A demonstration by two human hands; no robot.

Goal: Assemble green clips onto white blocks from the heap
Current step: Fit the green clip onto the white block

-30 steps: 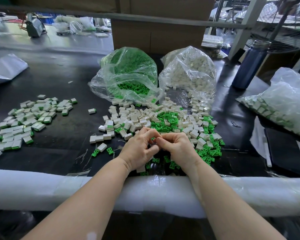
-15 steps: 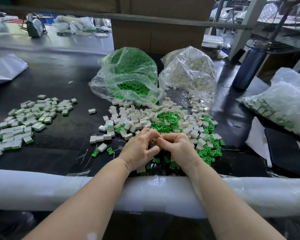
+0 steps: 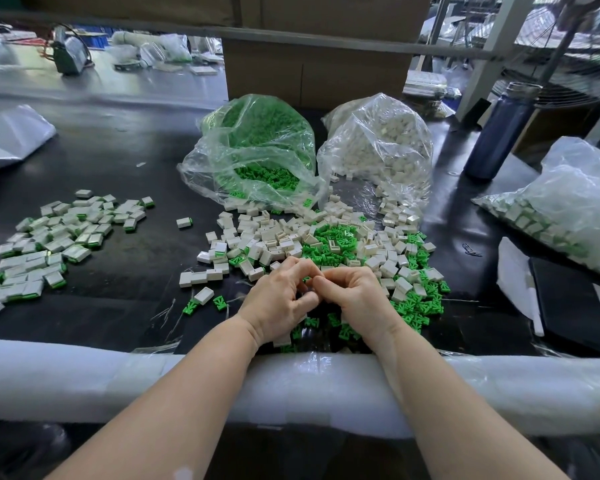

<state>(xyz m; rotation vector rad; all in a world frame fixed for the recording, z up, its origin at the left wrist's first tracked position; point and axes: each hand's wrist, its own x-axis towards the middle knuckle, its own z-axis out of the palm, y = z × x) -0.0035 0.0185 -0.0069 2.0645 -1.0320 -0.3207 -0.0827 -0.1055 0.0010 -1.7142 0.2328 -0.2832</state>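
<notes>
Grip: left hand (image 3: 280, 299) and right hand (image 3: 355, 296), fingers curled, tips meeting over a small piece; contents hidden, unchanged over the last second, so pressing likely continues. Tabletop (image 3: 125, 168): heap (image 3: 326, 244) just beyond; finished pile (image 3: 49, 237) left.

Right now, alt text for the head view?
Left hand and right hand meet fingertip to fingertip, fingers curled, over a mixed heap of white blocks and green clips on a black table. Finished pieces lie left; a bag of clips and a bag of blocks behind.
</notes>
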